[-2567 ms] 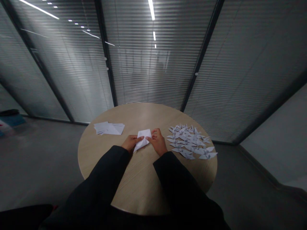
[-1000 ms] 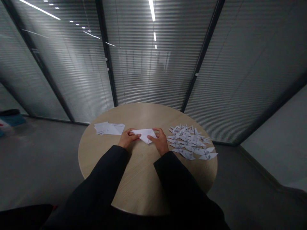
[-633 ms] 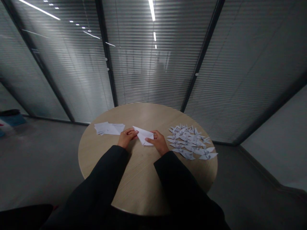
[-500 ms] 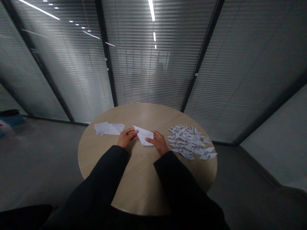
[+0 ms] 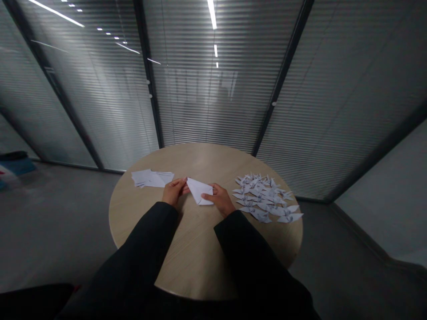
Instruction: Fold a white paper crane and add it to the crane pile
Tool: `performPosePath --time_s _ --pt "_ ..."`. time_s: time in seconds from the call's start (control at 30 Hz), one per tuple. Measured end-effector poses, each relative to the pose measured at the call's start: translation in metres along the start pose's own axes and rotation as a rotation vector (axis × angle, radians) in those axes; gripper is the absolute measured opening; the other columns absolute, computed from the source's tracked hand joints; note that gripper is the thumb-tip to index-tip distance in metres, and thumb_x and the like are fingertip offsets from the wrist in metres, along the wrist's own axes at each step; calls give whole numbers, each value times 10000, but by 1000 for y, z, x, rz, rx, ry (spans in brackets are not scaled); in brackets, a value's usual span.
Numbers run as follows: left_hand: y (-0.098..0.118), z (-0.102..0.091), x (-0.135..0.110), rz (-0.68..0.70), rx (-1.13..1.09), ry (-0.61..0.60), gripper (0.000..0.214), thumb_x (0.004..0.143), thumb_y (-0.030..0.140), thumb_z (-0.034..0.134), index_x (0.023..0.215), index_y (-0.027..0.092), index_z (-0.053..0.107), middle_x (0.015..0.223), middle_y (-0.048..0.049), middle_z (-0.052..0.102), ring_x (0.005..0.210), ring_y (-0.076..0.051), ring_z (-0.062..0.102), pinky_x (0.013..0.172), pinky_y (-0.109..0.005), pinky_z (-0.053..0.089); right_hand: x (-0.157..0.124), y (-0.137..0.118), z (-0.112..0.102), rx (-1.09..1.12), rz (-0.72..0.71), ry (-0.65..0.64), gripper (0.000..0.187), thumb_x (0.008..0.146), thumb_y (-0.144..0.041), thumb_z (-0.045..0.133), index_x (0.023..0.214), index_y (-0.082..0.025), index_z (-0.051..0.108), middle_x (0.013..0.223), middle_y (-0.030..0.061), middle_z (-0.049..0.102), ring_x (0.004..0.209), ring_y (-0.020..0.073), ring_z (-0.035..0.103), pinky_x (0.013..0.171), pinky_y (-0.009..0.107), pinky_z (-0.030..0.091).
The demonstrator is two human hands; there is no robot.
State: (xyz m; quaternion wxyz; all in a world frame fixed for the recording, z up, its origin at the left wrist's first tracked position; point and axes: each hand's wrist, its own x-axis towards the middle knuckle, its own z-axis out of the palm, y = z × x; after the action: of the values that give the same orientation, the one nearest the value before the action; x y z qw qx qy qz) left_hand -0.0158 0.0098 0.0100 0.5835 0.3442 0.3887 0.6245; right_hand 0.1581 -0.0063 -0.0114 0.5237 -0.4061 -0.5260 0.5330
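Folded white paper (image 5: 199, 188) was held just on the 12 o'clock side of the round table's (image 5: 206, 155) centre, one corner aimed at 10. Right hand (image 5: 220, 199), at its 4 o'clock side, gripped it, thumb on top, seemingly to keep the folds flat. Left hand (image 5: 173, 191) met the 10 o'clock corner; could not tell whether it pinched. Paper sheets (image 5: 156, 179) lay at 10, paper birds (image 5: 260, 194) at 2, likely parted to leave the middle for handwork. Tabletop ran open toward 12 and 6; one wingtip reached the rim near 3.
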Motion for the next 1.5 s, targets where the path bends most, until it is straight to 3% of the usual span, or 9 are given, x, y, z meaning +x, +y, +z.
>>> performPosePath --time_s 0.4,1.23,1.5 --pt "1 -1 -1 -35 -39 32 100 704 164 731 759 86 699 681 -60 700 568 -97 650 555 -175 534 0 0 1 -33 10 -27 391 515 -293 804 823 -180 591 773 7 691 709 179 645 626 277 487" --pt "-1 5 -7 118 2 208 356 565 400 812 562 126 586 504 5 581 426 -86 542 433 -199 465 -3 -6 5 -31 -8 -108 396 523 -303 805 822 -175 577 765 -13 667 693 152 619 632 259 468" --pt "-3 -5 5 128 5 281 306 712 396 718 602 135 603 532 -32 616 452 -119 587 478 -241 520 -4 -7 5 -32 -3 -105 393 527 -288 793 845 -181 588 795 2 682 719 166 636 616 257 478"
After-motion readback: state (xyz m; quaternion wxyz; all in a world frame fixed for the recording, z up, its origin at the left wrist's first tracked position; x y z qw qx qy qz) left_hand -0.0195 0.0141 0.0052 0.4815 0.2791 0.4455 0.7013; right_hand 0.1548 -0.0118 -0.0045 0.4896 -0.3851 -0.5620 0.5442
